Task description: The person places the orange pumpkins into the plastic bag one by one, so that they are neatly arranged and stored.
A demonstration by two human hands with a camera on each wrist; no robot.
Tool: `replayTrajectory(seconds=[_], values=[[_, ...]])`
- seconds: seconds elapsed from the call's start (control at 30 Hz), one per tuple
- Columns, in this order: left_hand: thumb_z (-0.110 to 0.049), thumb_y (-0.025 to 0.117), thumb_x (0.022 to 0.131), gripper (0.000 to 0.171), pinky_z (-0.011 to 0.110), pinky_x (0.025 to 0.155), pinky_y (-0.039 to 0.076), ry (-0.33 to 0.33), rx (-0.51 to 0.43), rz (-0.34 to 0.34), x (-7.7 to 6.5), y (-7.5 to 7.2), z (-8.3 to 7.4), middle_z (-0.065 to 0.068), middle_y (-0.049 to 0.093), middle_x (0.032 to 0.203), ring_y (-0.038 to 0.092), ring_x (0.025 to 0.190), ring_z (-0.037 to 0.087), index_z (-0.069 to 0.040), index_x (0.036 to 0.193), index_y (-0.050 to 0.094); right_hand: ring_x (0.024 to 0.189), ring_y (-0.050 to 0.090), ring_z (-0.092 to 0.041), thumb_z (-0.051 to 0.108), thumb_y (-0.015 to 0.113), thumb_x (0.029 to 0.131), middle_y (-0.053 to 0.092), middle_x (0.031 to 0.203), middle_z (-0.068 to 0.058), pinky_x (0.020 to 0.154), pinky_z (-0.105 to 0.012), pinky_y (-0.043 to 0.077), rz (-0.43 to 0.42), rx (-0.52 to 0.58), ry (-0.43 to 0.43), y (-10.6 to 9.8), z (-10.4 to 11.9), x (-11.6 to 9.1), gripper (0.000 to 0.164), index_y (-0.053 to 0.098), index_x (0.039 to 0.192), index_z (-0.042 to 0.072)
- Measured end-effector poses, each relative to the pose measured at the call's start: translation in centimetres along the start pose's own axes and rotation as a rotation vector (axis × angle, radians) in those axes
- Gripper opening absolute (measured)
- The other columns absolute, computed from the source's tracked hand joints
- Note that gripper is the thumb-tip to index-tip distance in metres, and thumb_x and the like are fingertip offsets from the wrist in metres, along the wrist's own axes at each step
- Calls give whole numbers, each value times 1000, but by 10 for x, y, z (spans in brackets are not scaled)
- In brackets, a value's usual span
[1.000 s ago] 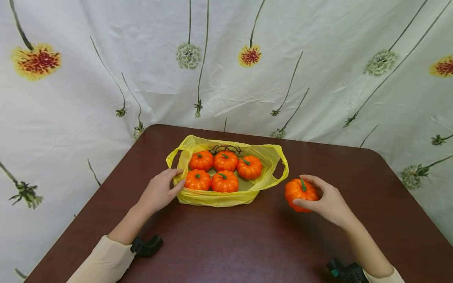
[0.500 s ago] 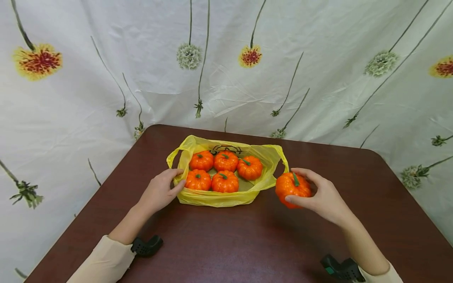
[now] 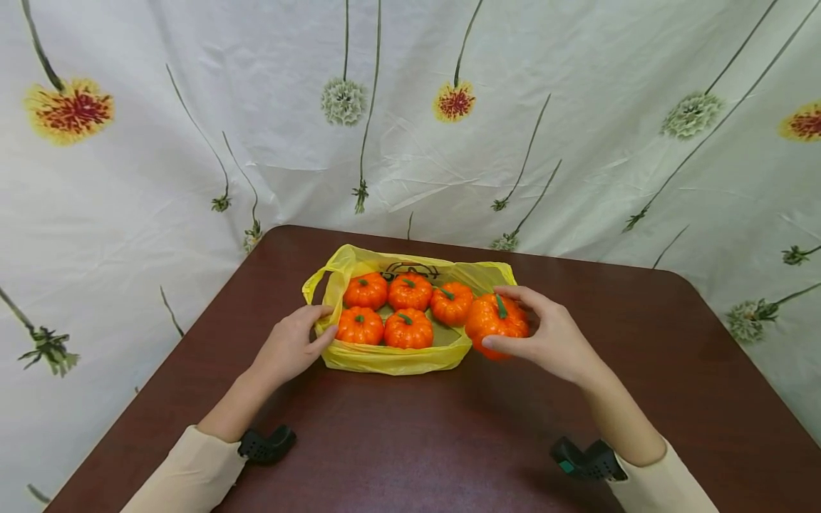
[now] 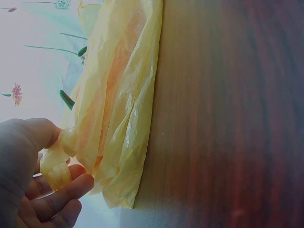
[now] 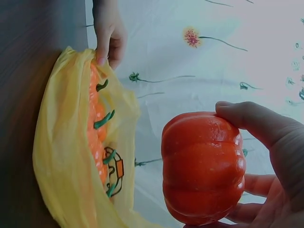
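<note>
A yellow plastic bag (image 3: 394, 362) lies open-mouthed on the table, with several small orange pumpkins (image 3: 408, 329) in two rows inside. My left hand (image 3: 296, 342) pinches the bag's left edge between thumb and fingers; in the left wrist view the thin plastic (image 4: 58, 164) is bunched in its grip. My right hand (image 3: 554, 338) holds another orange pumpkin (image 3: 490, 324) with a green stem, thumb on the near side and fingers behind. That pumpkin overlaps the bag's right end in the head view and hides its right handle. The right wrist view shows the held pumpkin (image 5: 204, 166) raised beside the bag.
The dark reddish-brown table (image 3: 398, 442) reaches to a white curtain (image 3: 410, 164) printed with flowers, which hangs behind and at both sides. Each wrist carries a black device, the left one (image 3: 268, 446) close over the table.
My right hand has carried its pumpkin leftward and slightly up, from right of the bag to over its right end. The left hand and the bag have stayed in place.
</note>
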State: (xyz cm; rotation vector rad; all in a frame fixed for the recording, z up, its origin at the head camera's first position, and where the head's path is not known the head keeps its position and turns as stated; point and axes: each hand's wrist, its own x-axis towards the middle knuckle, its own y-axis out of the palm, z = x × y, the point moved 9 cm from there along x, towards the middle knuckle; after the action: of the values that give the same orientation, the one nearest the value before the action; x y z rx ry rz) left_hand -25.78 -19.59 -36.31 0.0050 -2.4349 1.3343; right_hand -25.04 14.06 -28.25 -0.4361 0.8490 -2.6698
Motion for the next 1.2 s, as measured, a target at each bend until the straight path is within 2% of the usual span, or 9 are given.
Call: replayTrajectory(seconds=[0.17,0.27,0.53,0.8,1.2], values=[[-19,65,93,39,54,94,46,-1,-4,-1,-1,2,0,22,62,120,59,109,38,6,123,61,97,60,-23,35,84,76,62,118,-7,77,-36,53,14,-28,0,13,9,20,70,55,136,14],[-19,65,93,39,54,94,46,7,-4,-4,-1,2,0,22,62,119,59,108,38,6,123,61,102,60,-24,37,84,75,61,122,-7,79,-37,54,26,-32,15,23,8,33,72,54,137,14],[-19,66,93,38,53,93,47,15,-4,-9,0,1,-2,22,62,119,59,108,37,5,122,61,107,59,-26,37,81,78,56,132,-8,87,-41,52,27,-59,37,52,-10,59,73,51,139,10],[-18,66,92,39,53,93,47,19,-4,-10,0,1,-3,22,62,119,59,107,37,6,122,61,118,54,-31,39,80,79,53,138,-13,95,-47,47,30,-196,73,66,-29,61,78,49,141,5],[-18,66,92,39,54,94,46,22,-7,-10,-1,-2,-3,23,62,119,59,108,38,7,122,61,113,57,-29,43,80,77,57,131,-13,94,-45,47,90,-280,103,73,-37,60,77,52,137,3]])
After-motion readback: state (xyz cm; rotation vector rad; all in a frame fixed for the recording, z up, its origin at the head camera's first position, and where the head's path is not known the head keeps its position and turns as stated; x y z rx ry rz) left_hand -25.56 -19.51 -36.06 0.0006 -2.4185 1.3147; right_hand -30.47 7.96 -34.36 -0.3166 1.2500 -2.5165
